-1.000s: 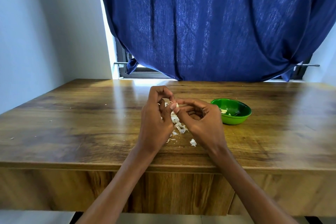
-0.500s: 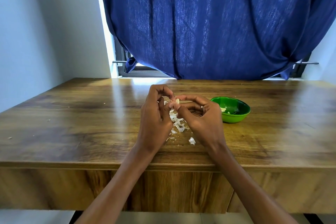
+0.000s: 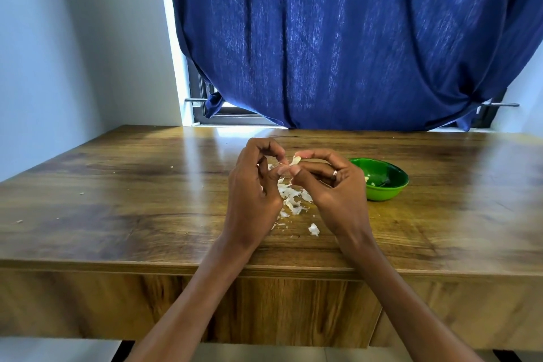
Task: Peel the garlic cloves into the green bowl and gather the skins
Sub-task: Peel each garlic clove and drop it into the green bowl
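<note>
Since a second ago I see the hands have parted slightly, baring more of the clove (image 3: 296,160). It sits above the table (image 3: 117,200), pinched at its lower end in my right hand (image 3: 332,191), long axis tilted toward 1 o'clock. My left hand (image 3: 254,191), at its 9 o'clock, pinches its skin. Skins (image 3: 291,200) lie below; the bowl (image 3: 385,191) sits at 3 o'clock.

Two bare forearms, no sleeves in view. Left hand (image 3: 252,185) unadorned, with short nails. Right hand (image 3: 332,185) wearing a thin silver-coloured ring (image 3: 334,173) on one finger. No gloves, watch or bracelet on either wrist.
</note>
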Available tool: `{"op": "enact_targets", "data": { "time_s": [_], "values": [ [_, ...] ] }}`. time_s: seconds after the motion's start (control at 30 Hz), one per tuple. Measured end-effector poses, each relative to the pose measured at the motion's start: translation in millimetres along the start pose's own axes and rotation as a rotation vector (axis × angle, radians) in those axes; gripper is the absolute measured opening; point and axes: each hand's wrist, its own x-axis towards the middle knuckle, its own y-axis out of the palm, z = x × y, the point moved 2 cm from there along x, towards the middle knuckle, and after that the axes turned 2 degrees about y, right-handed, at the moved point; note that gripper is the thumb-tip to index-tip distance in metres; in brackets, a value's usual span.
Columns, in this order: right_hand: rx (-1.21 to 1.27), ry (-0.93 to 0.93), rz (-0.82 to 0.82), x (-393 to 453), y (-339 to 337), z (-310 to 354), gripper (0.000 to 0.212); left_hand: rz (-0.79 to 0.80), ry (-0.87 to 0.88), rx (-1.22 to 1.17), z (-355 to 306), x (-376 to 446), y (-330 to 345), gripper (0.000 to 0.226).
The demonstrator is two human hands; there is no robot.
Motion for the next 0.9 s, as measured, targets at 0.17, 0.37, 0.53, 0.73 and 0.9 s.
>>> {"op": "enact_targets", "data": {
  "time_s": [0.17, 0.37, 0.53, 0.73, 0.9],
  "values": [
    [0.070, 0.017, 0.010, 1.0, 0.4, 1.4, 0.020, 0.008, 0.003, 0.001, -0.6, -0.1, 0.2, 0.032],
    [0.216, 0.118, 0.076, 2.4, 1.4, 2.2, 0.020, 0.003, 0.015, 0.021, 0.5, -1.0, -1.3, 0.032],
    [0.250, 0.173, 0.060, 2.1, 3.5, 2.2, 0.015, 0.009, 0.004, 0.050, 1.7, -1.2, -1.3, 0.038],
    [0.213, 0.187, -0.003, 1.5, 0.2, 3.4, 0.013, 0.055, -0.017, 0.041, 2.1, -1.3, 1.3, 0.038],
    [0.201, 0.212, -0.045, 1.4, -1.0, 4.2, 0.013, 0.059, -0.026, 0.055, 2.8, -1.9, 3.0, 0.035]
  ]
}}
